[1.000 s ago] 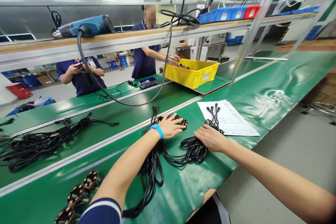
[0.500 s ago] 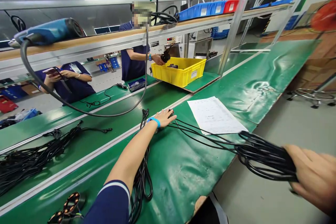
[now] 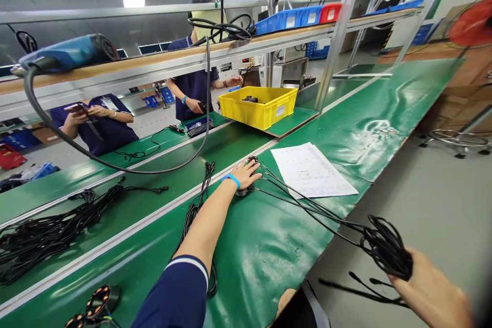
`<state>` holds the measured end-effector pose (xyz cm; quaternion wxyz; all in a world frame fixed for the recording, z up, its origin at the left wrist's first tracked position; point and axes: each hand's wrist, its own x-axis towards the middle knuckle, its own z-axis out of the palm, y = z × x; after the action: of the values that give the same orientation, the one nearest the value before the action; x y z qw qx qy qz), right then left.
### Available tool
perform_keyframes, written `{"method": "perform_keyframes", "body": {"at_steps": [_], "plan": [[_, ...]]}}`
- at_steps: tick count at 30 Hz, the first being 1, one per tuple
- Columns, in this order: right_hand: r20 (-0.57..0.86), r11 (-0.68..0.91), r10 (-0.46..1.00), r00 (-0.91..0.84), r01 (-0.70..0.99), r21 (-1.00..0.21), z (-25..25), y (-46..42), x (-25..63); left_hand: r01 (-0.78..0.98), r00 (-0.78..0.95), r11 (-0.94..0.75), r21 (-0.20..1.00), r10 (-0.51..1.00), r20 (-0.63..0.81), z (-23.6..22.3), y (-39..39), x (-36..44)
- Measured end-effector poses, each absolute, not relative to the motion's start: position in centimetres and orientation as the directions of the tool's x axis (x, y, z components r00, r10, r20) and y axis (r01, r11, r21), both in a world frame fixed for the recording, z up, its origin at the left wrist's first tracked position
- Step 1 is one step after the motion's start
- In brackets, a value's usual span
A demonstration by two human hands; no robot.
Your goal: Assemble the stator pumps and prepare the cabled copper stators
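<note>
My left hand lies flat, fingers spread, pressing round black parts onto the green bench. Black cables run taut from under that hand, off the bench's edge, to my right hand. My right hand is closed on a tangled bundle of these cables, held out over the floor at the lower right. Loose cable ends dangle below the bundle. Another cable bunch lies along my left forearm.
A printed sheet lies beside my left hand. A yellow bin stands further back. Two people in dark blue shirts work across the belt. A blue heat gun rests on the shelf. Cable heaps lie at left.
My right hand lifted the coiled cables off the bench and drew them out to the right, past the edge, stretching the wires. My left hand stayed pressed on the round parts.
</note>
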<state>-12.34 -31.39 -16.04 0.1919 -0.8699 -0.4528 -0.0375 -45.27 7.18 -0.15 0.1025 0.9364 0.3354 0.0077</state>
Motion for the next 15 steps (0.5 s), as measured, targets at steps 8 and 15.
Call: {"method": "perform_keyframes", "body": {"at_steps": [8,15], "plan": [[0.307,-0.522,0.677,0.669,0.73,-0.441,-4.7,-28.0,-15.9,0.703,0.705,-0.679,0.211,0.704,-0.082,-0.9,7.6,-45.6],[0.445,-0.62,0.648,0.618,0.768,-0.161,5.2,-22.3,-11.3,0.763,0.625,-0.592,0.261,0.778,-0.062,-1.8,7.8,-44.1]]}}
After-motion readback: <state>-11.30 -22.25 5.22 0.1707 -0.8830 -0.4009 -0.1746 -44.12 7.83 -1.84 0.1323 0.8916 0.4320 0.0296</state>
